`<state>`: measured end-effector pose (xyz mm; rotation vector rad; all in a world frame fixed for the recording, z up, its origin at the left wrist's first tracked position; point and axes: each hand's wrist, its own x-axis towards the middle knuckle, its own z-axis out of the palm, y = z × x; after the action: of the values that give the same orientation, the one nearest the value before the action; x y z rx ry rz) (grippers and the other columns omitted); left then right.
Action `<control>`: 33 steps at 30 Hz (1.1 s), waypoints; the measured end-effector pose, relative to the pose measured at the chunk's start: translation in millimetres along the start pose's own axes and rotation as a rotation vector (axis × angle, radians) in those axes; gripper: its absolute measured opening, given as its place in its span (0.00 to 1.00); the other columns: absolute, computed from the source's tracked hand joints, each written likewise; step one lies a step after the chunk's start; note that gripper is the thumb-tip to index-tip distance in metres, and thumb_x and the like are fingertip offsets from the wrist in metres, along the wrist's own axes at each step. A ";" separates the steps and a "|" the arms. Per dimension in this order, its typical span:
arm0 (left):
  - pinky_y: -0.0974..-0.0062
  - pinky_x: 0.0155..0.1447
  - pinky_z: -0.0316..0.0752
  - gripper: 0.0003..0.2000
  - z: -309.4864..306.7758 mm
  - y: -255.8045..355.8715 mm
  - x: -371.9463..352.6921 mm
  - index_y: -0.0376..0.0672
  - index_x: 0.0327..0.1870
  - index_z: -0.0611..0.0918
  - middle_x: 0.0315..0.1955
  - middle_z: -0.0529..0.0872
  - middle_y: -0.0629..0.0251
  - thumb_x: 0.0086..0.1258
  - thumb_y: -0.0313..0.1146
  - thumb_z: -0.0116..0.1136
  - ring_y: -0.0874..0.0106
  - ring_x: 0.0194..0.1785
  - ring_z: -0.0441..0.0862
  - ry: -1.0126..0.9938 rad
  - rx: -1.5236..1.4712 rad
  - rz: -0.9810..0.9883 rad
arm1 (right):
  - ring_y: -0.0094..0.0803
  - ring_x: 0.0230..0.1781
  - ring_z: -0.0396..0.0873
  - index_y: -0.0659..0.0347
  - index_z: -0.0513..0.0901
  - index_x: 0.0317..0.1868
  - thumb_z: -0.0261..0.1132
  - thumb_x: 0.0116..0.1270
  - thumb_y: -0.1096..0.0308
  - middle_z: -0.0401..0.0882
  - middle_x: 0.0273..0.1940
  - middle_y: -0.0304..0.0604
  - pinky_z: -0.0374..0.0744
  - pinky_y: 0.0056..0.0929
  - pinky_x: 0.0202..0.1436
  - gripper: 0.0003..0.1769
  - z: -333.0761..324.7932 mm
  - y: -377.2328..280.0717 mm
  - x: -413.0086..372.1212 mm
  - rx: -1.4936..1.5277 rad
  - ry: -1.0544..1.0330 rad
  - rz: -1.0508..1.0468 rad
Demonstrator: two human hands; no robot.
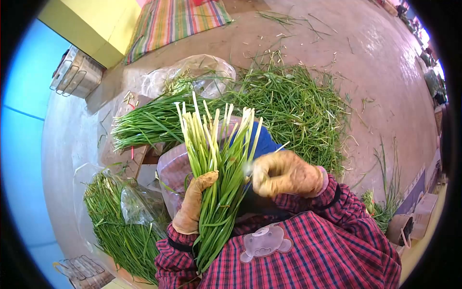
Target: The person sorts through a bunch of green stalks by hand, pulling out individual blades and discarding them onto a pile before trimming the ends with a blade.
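Behind the bunch of stalks (216, 188), most fingers of the left grip (195, 202) were hidden. A small pale thing (248, 168) by the right grip (288, 174) was too blurred to tell. The top edge cut off the striped mat (178, 24) and a red item (204, 2) on it; objects (431, 83) along the far right margin were too small to identify.

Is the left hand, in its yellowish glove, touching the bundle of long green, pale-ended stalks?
Touching. The head view shows the left hand gripping the stalk bundle, wrapped across its near side.
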<state>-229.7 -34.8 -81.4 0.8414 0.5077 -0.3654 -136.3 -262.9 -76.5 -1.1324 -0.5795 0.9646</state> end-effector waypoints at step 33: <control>0.80 0.40 0.81 0.17 4.2 -9.5 1.6 0.37 0.56 0.79 0.40 0.85 0.69 0.70 0.35 0.60 0.79 0.37 0.84 0.022 0.009 0.061 | 0.43 0.27 0.78 0.57 0.80 0.37 0.71 0.59 0.63 0.75 0.27 0.43 0.76 0.37 0.30 0.11 26.7 21.3 32.5 -0.957 0.650 -0.187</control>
<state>-231.9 -44.1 -85.7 0.8682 0.5000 -0.3027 -149.0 -219.5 -89.6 -2.0791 -0.5947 0.0628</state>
